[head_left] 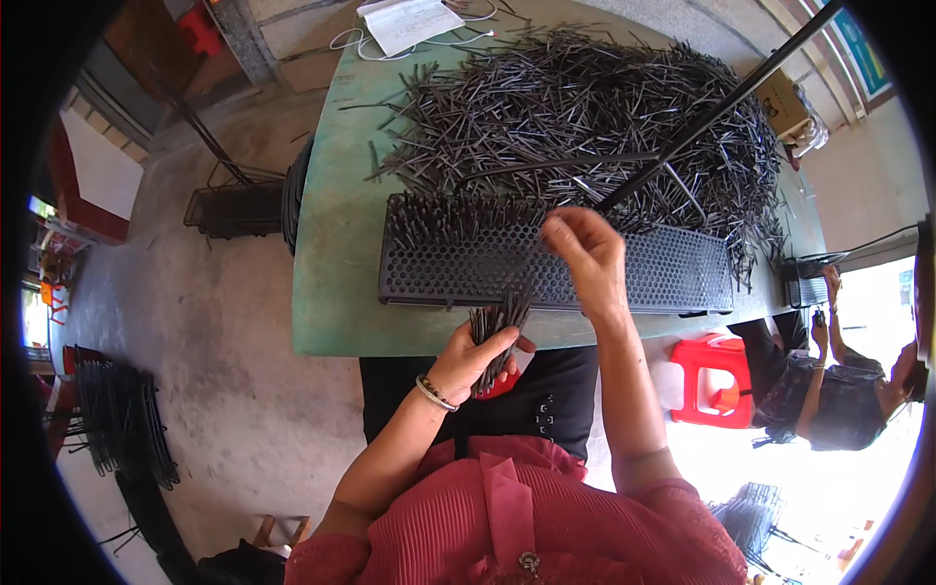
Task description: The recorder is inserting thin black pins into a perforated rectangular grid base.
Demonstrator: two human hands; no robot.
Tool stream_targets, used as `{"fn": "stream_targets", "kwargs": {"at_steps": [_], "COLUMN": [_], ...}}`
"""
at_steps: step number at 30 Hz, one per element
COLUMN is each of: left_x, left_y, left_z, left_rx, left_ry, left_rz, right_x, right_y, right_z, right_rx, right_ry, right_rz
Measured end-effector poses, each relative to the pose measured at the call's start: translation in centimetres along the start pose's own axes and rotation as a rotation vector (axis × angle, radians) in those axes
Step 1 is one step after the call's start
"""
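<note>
My left hand point(466, 369) is wrapped round a bundle of thin black strips point(499, 317), just in front of the table's near edge. Across that edge lies a long black perforated tray point(648, 271) with rows of round holes. Many upright strips point(444, 216) stand in the holes at its left end; the holes to the right are bare. Over the middle of the tray is my right hand point(588, 255), thumb and fingers curled in a pinch. Whatever it may hold is too small to make out. Behind the tray spreads a large heap of loose black strips point(585, 107).
A black metal rod frame point(746, 88) rises diagonally over the heap from the tray. An open notebook point(409, 24) and white cable lie at the table's far left. Right of me are a red stool point(712, 380) and another person point(829, 395) working. A wire rack point(234, 207) stands left.
</note>
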State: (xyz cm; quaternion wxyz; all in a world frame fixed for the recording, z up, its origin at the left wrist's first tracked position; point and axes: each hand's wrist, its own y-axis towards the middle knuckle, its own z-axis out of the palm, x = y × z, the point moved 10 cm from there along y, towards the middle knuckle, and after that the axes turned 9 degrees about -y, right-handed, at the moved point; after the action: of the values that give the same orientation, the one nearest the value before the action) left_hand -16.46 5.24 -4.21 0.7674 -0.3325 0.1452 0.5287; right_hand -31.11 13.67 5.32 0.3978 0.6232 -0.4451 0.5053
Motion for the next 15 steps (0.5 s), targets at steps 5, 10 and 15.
{"fn": "stream_targets", "kwargs": {"at_steps": [5, 10, 15], "left_x": [1.2, 0.6, 1.3], "left_y": [0.2, 0.0, 0.1], "left_z": [-0.7, 0.2, 0.1], "left_rx": [-0.045, -0.014, -0.05], "left_ry": [-0.046, -0.075, -0.179], "left_rz": [-0.065, -0.022, -0.071], "right_x": [3.5, 4.7, 5.9], "right_y": [0.8, 0.7, 0.7], "right_z": [-1.6, -0.2, 0.6], "right_rx": [-0.336, -0.347, -0.341], "right_ry": [-0.477, -0.632, -0.706], "right_rz": [-0.418, -0.568, -0.641]}}
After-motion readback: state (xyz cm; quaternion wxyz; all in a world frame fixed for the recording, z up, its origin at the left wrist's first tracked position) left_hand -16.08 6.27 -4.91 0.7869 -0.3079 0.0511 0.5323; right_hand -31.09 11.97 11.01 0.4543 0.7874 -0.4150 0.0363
